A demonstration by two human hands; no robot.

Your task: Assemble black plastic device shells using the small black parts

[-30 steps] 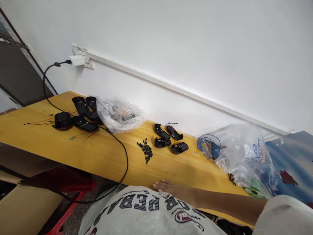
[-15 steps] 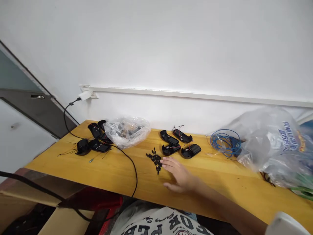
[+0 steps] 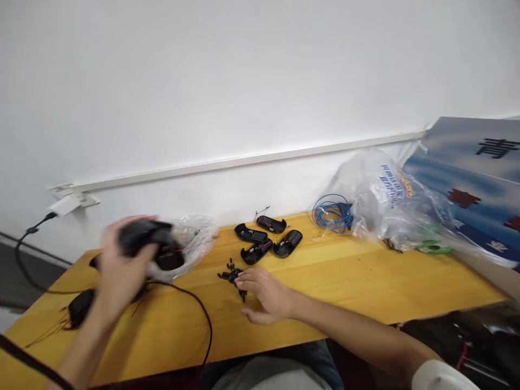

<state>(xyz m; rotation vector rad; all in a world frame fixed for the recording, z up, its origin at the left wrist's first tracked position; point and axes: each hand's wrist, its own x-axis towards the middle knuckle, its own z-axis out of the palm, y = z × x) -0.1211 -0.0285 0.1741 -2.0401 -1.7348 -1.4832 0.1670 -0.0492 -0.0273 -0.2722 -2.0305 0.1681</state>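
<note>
My left hand (image 3: 117, 268) is raised over the left part of the yellow wooden table (image 3: 333, 281) and grips a black plastic shell (image 3: 146, 241) with red wires; the hand is blurred by motion. My right hand (image 3: 266, 292) lies on the table with its fingertips on a small heap of tiny black parts (image 3: 231, 275), fingers loosely curled. Three more black shells (image 3: 264, 241) sit just behind that heap.
A clear plastic bag (image 3: 190, 244) of parts lies behind my left hand. A black cable (image 3: 195, 309) runs across the table's left part. A blue wire coil (image 3: 333, 214), a large clear bag (image 3: 390, 206) and a blue printed board (image 3: 475, 179) stand at the right.
The view has swung to the right. My left hand has come into view holding a black shell. My right hand has reached forward onto the heap of small black parts.
</note>
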